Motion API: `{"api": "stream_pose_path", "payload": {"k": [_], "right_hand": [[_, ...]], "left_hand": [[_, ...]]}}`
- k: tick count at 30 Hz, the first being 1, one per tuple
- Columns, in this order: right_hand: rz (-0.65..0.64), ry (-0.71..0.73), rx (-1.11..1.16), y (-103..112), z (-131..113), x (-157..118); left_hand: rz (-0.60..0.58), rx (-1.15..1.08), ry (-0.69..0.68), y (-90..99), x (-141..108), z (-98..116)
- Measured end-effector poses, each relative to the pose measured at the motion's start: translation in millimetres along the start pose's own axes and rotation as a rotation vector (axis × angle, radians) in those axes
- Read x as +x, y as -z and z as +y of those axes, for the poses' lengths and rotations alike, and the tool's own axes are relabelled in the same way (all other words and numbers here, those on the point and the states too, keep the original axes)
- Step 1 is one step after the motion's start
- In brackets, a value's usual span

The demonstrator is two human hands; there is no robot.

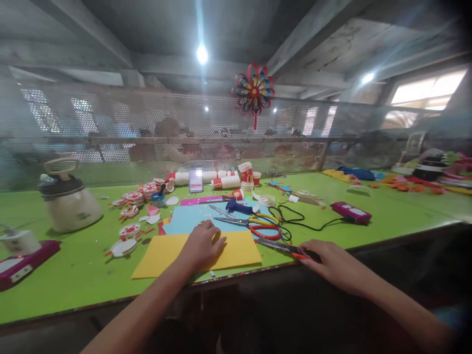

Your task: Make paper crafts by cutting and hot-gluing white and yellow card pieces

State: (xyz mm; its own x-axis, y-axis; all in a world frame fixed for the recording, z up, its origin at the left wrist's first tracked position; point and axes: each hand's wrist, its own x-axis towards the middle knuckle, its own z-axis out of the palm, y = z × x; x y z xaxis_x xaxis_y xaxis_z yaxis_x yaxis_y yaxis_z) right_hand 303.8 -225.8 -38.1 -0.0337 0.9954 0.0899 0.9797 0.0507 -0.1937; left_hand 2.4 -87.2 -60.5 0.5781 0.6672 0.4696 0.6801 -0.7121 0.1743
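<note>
Head view, near to far. Right hand (326, 260): fingers clasped around handle of black-and-red shears (275, 245), blades pointing leftward. Left hand (202, 246): fingers loosely bent on yellow sheet (158, 255), apparently grasping nothing. Sheet flat near front edge of worktop (398, 226); probably light, pliable, easily creased; best steadied by spread fingers, lifted at free corner. Shears likely rigid, heavier; hold by handles, clear of blades. Beyond: blue sheet (184, 220), red-handled scissors (272, 237); farther, white-and-red rolls (225, 183).
</note>
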Motion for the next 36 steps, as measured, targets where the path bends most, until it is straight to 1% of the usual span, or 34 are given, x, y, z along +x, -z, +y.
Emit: {"api": "stream_pose_path", "payload": {"k": [8,17,23,28,32,36], "right_hand": [[0.029,0.020,0.009,5,-10,-4],[0.015,0.017,0.056,7,-15,-7],[0.004,0.094,0.062,7,-18,-2],[-0.044,0.206,0.070,8,-13,7],[-0.084,0.251,0.073,12,-7,10],[-0.140,0.273,0.088,16,-3,6]], "left_hand": [[0.020,-0.022,0.004,-1.6,0,-1],[0.029,-0.037,0.002,-3.2,0,-3],[0.030,-0.048,-0.019,-5.9,1,-6],[0.040,-0.041,-0.047,-9.3,2,-9],[0.036,-0.038,-0.073,-14.1,4,-14],[0.021,-0.045,-0.087,-19.7,6,-18]]}}
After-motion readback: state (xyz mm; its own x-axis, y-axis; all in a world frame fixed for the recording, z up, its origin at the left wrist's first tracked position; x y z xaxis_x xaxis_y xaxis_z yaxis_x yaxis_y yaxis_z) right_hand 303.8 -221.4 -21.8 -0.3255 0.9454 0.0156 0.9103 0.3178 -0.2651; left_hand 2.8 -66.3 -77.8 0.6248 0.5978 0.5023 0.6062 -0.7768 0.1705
